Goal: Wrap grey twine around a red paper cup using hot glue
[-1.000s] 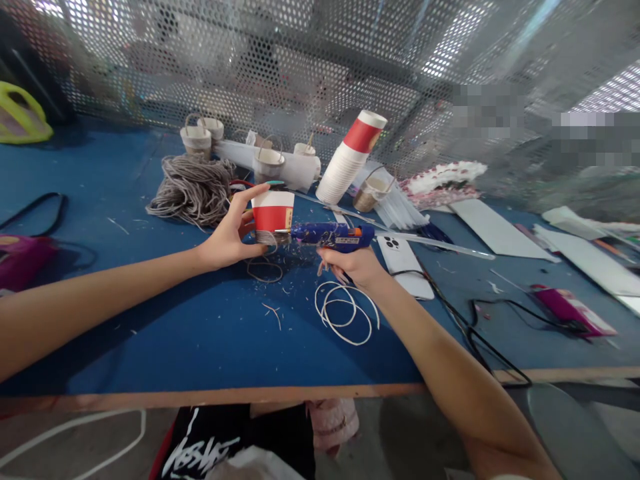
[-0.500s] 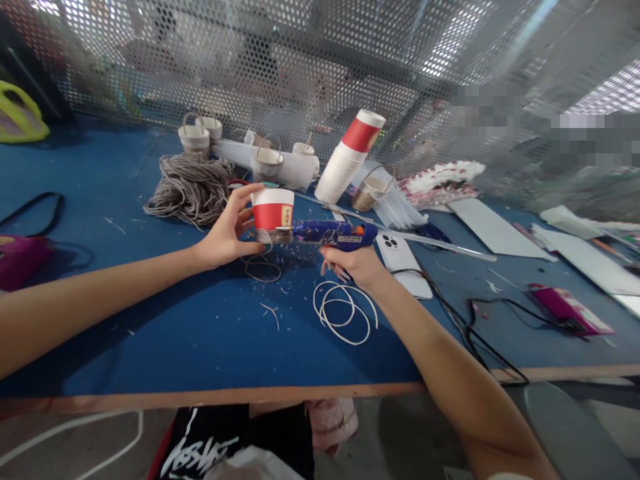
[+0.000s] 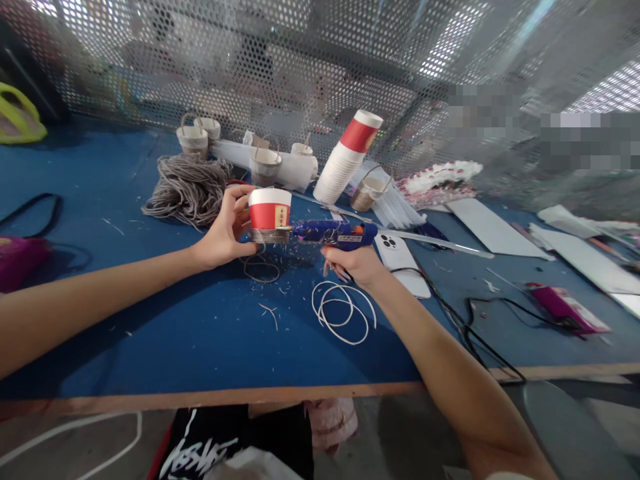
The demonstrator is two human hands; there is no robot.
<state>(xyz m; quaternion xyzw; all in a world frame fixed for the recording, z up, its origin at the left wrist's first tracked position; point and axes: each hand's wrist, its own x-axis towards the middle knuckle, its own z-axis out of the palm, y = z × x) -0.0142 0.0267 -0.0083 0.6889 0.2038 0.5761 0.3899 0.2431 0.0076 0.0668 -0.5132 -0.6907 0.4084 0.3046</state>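
My left hand [image 3: 227,230] grips a red and white paper cup [image 3: 265,212] from its left side, holding it above the table. Brown cord [image 3: 269,236] is wound around the cup's lower end, and a loose length of it curls below. In my right hand [image 3: 353,263] is a blue glue gun [image 3: 327,233], its nozzle at the right side of the cup, close to the wound cord. A clear glue stick [image 3: 440,244] juts out from the back of the gun. Under my right hand lies a coil of white cord [image 3: 345,313].
A bundle of grey-brown cord [image 3: 187,187] lies behind my left hand. A leaning stack of paper cups [image 3: 340,167] and several cord-wrapped cups with handles, such as one cup [image 3: 370,193], stand at the back. A phone [image 3: 403,263] and black cable [image 3: 457,323] are to the right.
The cup and glue gun stay in my hands in nearly the same pose. The whole view has shifted very slightly; the cup sits a touch further left.
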